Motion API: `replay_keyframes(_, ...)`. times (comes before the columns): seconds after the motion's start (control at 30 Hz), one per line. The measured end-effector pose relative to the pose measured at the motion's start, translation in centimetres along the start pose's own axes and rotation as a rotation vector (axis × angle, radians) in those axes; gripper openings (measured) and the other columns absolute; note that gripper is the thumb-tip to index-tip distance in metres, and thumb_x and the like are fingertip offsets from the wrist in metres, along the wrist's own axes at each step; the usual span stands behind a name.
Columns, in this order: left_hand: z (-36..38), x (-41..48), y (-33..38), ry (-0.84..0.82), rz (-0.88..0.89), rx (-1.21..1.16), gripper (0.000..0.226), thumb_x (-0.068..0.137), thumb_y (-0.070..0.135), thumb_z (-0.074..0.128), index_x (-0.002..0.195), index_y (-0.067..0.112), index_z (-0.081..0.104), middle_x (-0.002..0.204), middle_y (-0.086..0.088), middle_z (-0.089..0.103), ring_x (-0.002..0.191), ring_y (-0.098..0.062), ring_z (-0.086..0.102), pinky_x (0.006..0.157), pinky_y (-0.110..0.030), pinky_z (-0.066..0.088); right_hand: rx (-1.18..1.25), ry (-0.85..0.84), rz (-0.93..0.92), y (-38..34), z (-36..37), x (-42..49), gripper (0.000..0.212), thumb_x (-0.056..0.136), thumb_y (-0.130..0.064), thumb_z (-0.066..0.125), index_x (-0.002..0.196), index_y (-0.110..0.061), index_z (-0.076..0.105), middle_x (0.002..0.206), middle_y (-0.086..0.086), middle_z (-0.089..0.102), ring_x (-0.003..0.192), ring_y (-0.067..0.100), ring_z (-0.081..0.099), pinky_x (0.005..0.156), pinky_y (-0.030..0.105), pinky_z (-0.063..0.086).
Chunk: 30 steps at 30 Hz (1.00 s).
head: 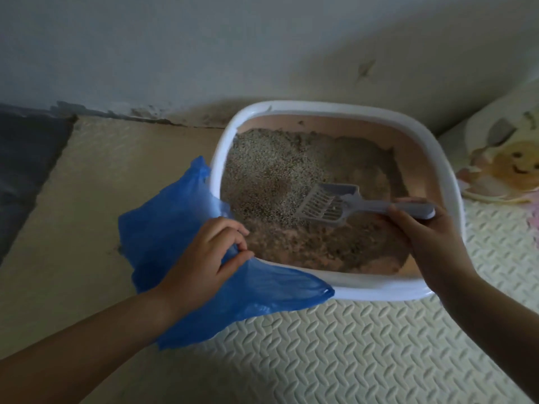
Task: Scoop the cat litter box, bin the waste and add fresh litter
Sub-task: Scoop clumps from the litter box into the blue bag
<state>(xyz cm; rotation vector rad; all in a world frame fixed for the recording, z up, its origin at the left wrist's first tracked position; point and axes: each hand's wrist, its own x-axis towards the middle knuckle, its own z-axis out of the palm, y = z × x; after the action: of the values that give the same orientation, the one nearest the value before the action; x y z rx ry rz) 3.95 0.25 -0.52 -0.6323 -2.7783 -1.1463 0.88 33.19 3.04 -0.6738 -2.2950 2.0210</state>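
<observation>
A: Okay, quick progress check: where is this sitting?

B: Early-to-middle, I'm guessing. The right hand (423, 237) is gripping the handle of the pale grey slotted plastic scoop (323, 205), fingers curled round it. The scoop head is resting on the litter just ahead and left of that hand. The left hand (210, 255) is pinching an edge of the thin blue plastic bag (163, 228), thumb against fingers.

A: And the box?

B: The white-rimmed, pink-walled plastic litter box (364, 290) is sitting ahead of and between both hands, with its near rim running under the right wrist. The bag is draping over the box corner right at the left hand.

A: Done versus left?

B: The grey-beige granular litter (268, 170) is looking churned and thin nearer the hands and heaped farther out, so scooping seems underway. I can't tell whether any waste is in the bag. Binning and topping up are both looking pending.

A: Counts?

B: One box, one scoop, one bag, two hands. One pale printed thing with a smiley face (507, 158) is lying beyond the right hand; it's maybe a litter sack, can't tell. One cream embossed foam mat (350, 360) is lying beneath both arms.
</observation>
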Motion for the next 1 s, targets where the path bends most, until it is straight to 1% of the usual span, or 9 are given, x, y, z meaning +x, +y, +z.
replay_keyframes(0.03, 0.2, 0.1, -0.2, 0.0, -0.016, 0.003, 0.022, 0.091, 0.038, 0.053, 0.084, 0.018, 0.059, 0.107, 0.013, 0.051, 0.108, -0.003, 0.051, 0.096, -0.011, 0.035, -0.053, 0.027, -0.02, 0.3, -0.3, 0.2, 0.024, 0.082, -0.024, 0.071, 0.102, -0.011, 0.066, 0.093, 0.01, 0.07, 0.084, 0.013, 0.069, 0.069, 0.025, 0.056)
replay_keyframes(0.13, 0.7, 0.4, -0.7, 0.0, -0.031, 0.043, 0.024, 0.09, 0.038, 0.053, 0.082, 0.017, 0.059, 0.104, 0.011, 0.053, 0.104, -0.004, 0.052, 0.095, -0.01, 0.035, -0.26, 0.065, -0.09, 0.9, -0.3, 0.8, 0.018, 0.081, -0.024, 0.073, 0.095, -0.015, 0.065, 0.085, 0.005, 0.068, 0.082, 0.017, 0.066, 0.07, 0.035, 0.054)
replay_keyframes(0.27, 1.0, 1.0, -1.3, -0.027, 0.01, 0.105, 0.024, 0.092, 0.037, 0.052, 0.082, 0.016, 0.058, 0.102, 0.006, 0.056, 0.101, -0.007, 0.052, 0.093, -0.011, 0.035, -0.729, -0.003, -0.245, -0.3, 0.2, 1.5, 0.013, 0.078, -0.025, 0.072, 0.08, -0.02, 0.06, 0.07, 0.001, 0.06, 0.064, 0.016, 0.056, 0.053, 0.032, 0.044)
replay_keyframes(0.33, 1.1, 1.4, -1.4, -0.026, 0.011, 0.109, 0.024, 0.091, 0.036, 0.052, 0.082, 0.015, 0.058, 0.101, 0.006, 0.056, 0.099, -0.008, 0.052, 0.091, -0.013, 0.036, -0.99, -0.053, -0.327, -1.5, 0.2, 2.2, 0.013, 0.081, -0.031, 0.068, 0.081, -0.019, 0.062, 0.068, -0.001, 0.059, 0.06, 0.015, 0.055, 0.053, 0.033, 0.047)
replay_keyframes(0.47, 1.3, 1.8, -1.4, -0.023, 0.032, 0.115, 0.022, 0.091, 0.033, 0.053, 0.081, 0.014, 0.059, 0.097, 0.004, 0.058, 0.095, -0.008, 0.051, 0.088, -0.014, 0.037, -1.452, -0.242, -0.18, -2.6, 1.6, 4.3, 0.022, 0.091, -0.041, 0.053, 0.087, -0.024, 0.067, 0.066, -0.005, 0.059, 0.06, 0.012, 0.056, 0.059, 0.031, 0.052)
replay_keyframes(0.53, 1.2, 2.1, -1.6, -0.041, 0.055, 0.139, 0.024, 0.091, 0.034, 0.052, 0.08, 0.014, 0.059, 0.096, 0.005, 0.058, 0.092, -0.01, 0.052, 0.085, -0.02, 0.039, -1.465, -0.294, -0.156, -2.4, 3.0, 4.5, 0.029, 0.092, -0.047, 0.048, 0.08, -0.027, 0.066, 0.064, -0.005, 0.059, 0.057, 0.012, 0.057, 0.054, 0.028, 0.05)
replay_keyframes(0.67, 0.9, 2.5, -2.2, -0.118, 0.124, 0.202, 0.026, 0.09, 0.037, 0.052, 0.082, 0.015, 0.061, 0.093, 0.004, 0.059, 0.087, -0.012, 0.052, 0.08, -0.027, 0.04, -1.39, -0.255, -0.197, -2.3, 6.0, 5.2, 0.037, 0.091, -0.041, 0.052, 0.063, -0.019, 0.057, 0.056, -0.001, 0.054, 0.049, 0.014, 0.051, 0.045, 0.022, 0.031)
replay_keyframes(0.87, 1.1, 2.4, -2.5, -0.134, 0.148, 0.269, 0.026, 0.088, 0.039, 0.052, 0.087, 0.015, 0.063, 0.095, 0.003, 0.06, 0.088, -0.015, 0.054, 0.084, -0.025, 0.039, -1.299, -0.208, -0.214, -2.1, 11.3, 8.1, 0.033, 0.092, -0.037, 0.048, 0.073, -0.013, 0.061, 0.06, 0.001, 0.054, 0.049, 0.015, 0.049, 0.045, 0.019, 0.027)
replay_keyframes(1.0, 1.2, 2.3, -2.7, -0.142, 0.162, 0.272, 0.026, 0.089, 0.039, 0.051, 0.09, 0.016, 0.063, 0.096, 0.005, 0.059, 0.091, -0.012, 0.052, 0.086, -0.022, 0.037, -1.294, -0.285, -0.151, 0.0, 14.9, 8.9, 0.029, 0.096, -0.034, 0.043, 0.088, -0.009, 0.057, 0.07, 0.002, 0.055, 0.056, 0.014, 0.053, 0.046, 0.021, 0.036)
